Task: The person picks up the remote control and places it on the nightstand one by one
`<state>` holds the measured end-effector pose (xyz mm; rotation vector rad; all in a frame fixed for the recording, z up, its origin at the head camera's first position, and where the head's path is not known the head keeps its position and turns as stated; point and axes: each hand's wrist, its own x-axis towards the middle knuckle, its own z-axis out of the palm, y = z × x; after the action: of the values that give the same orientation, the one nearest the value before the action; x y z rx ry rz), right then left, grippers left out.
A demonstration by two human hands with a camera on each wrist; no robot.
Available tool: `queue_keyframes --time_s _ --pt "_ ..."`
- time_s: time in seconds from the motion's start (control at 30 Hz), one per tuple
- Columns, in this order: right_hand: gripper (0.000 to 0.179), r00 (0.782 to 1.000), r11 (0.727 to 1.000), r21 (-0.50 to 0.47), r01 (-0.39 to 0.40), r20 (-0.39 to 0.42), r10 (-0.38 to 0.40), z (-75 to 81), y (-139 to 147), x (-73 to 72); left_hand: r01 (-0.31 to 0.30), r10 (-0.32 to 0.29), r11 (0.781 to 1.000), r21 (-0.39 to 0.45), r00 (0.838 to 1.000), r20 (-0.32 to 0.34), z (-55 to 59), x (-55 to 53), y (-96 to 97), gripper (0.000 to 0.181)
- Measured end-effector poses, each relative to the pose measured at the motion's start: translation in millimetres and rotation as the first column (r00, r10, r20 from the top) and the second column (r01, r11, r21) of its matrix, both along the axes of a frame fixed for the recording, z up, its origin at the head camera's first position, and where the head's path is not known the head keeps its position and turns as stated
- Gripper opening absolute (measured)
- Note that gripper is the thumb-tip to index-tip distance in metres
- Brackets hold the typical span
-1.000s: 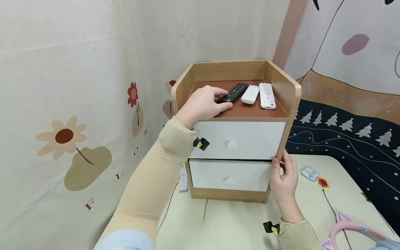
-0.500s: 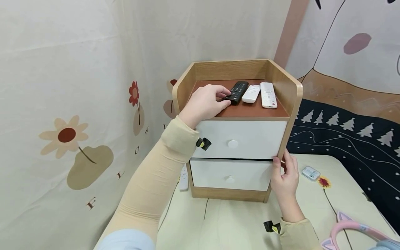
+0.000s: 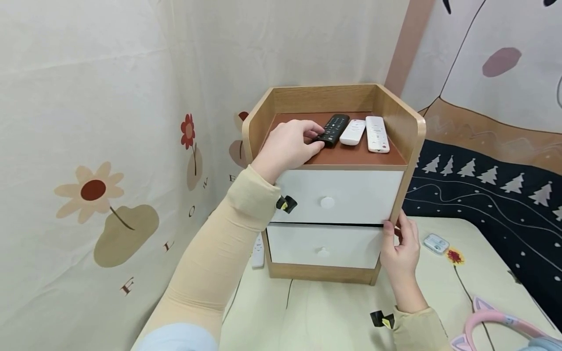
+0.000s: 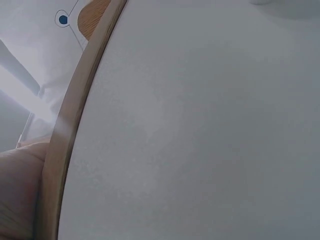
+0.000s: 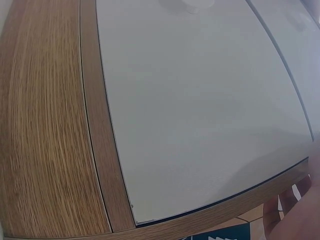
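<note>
A small wooden cabinet with two white drawers stands against the curtain. On its brown top lie a black remote control, a short white remote and a longer white remote, side by side. My left hand reaches over the top's front edge and pinches the near left end of the black remote between thumb and fingers. Low on the cabinet's right side, my right hand holds the edge, thumb in front at the gap between the drawers, fingers round the side panel. Both drawers look closed.
Another white remote or power strip stands by the cabinet's left side. On the pale tablecloth to the right are a small clear case and pink cat-ear headphones. Raised wooden walls border the cabinet top.
The black remote has turned on the cabinet top, its near end swinging right towards the short white remote, with my left hand following. My right hand stays on the cabinet's edge.
</note>
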<state>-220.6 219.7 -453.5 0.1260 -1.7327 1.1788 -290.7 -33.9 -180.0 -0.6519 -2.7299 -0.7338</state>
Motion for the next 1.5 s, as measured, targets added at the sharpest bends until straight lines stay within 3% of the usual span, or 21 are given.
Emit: queue_keyframes --time_s 0.23,0.47,0.63,0.8,0.93,1.0,1.07,1.17,1.23,1.3,1.5 --pt "0.045 1.0 1.0 0.004 0.008 0.006 -0.008 -0.7 -1 1.2 -0.022 0.022 1.0 0.021 1.0 -0.021 -2.8 3.6 0.2 0.032" --pt "0.045 1.0 1.0 0.002 0.0 0.0 0.0 0.0 -1 0.8 -0.063 0.07 0.997 0.046 0.984 -0.165 -8.8 14.9 -1.0 0.032" --pt "0.047 1.0 1.0 -0.004 -0.015 0.002 0.015 2.8 -1 2.1 -0.016 0.041 0.995 0.096 0.964 -0.264 -15.9 24.5 -5.4 0.032" --pt "0.05 0.999 0.999 0.0 -0.032 0.008 0.032 5.4 -1 4.9 0.099 -0.015 0.972 0.211 0.93 -0.366 -27.3 35.5 -10.6 0.033" --pt "0.048 1.0 1.0 0.007 -0.023 -0.002 0.023 5.7 -2 5.7 0.215 -0.05 0.927 0.308 0.883 -0.466 -39.3 45.2 -13.5 0.032" --pt "0.048 1.0 1.0 0.006 -0.023 0.004 0.023 5.1 -3 5.6 0.271 -0.056 0.901 0.338 0.847 -0.528 -46.6 52.3 -15.6 0.032" --pt "0.048 1.0 1.0 0.007 -0.022 0.014 0.022 3.1 -3 5.1 0.324 -0.05 0.879 0.349 0.792 -0.609 -55.4 60.7 -18.3 0.03" --pt "0.046 1.0 1.0 0.016 -0.024 0.013 0.023 1.1 -4 3.3 0.394 -0.016 0.848 0.355 0.688 -0.726 -70.9 73.9 -26.2 0.029" --pt "0.044 1.0 0.999 0.026 -0.02 0.007 0.02 0.7 -4 2.5 0.43 0.008 0.827 0.361 0.634 -0.773 -82.3 81.5 -34.0 0.028" --pt "0.044 1.0 0.999 0.03 -0.019 0.003 0.019 1.1 -4 2.2 0.457 0.026 0.805 0.378 0.61 -0.792 -94.5 86.3 -42.5 0.027" --pt "0.045 0.999 0.999 0.033 -0.017 0.029 0.016 2.2 0 4.5 0.462 0.119 0.751 0.472 0.608 -0.785 -134.1 89.3 -64.7 0.024"
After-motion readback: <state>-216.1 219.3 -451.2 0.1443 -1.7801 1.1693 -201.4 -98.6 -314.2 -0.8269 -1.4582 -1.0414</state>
